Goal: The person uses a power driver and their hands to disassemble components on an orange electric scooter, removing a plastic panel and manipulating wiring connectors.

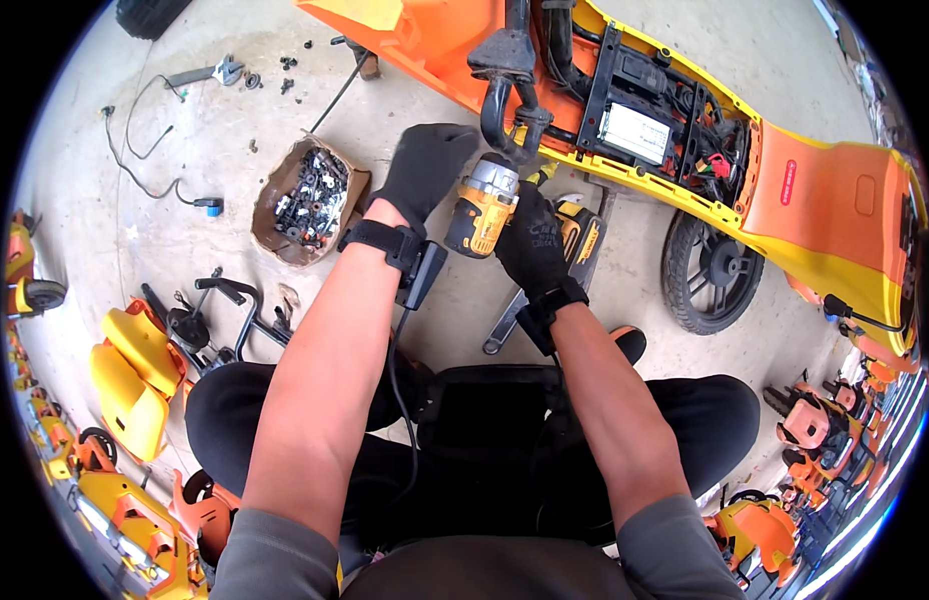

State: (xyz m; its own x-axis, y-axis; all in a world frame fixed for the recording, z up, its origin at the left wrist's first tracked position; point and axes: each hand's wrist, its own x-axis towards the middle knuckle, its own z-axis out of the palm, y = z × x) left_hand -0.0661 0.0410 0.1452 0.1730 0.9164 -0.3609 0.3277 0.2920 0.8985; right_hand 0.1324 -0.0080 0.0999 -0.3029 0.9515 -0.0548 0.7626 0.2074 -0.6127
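Observation:
My right hand (532, 240), in a black glove, is wrapped round the handle of a yellow and black cordless impact driver (486, 205). The driver's battery end (581, 228) shows to the right of my wrist. Its nose points away from me, close to the black steering column (499, 95) of an orange and yellow electric scooter (829, 200). Left of the driver, my gloved left hand (429, 170) is closed, its fingertips near the column's lower end. Whatever it may hold is hidden.
A paper bag of bolts and small parts (306, 205) stands left of my left hand. Farther left lie an adjustable wrench (199, 75) and a cable (149, 165). Yellow seats (134, 365) and black frame parts sit left of my knee. More scooters (829, 430) line both sides.

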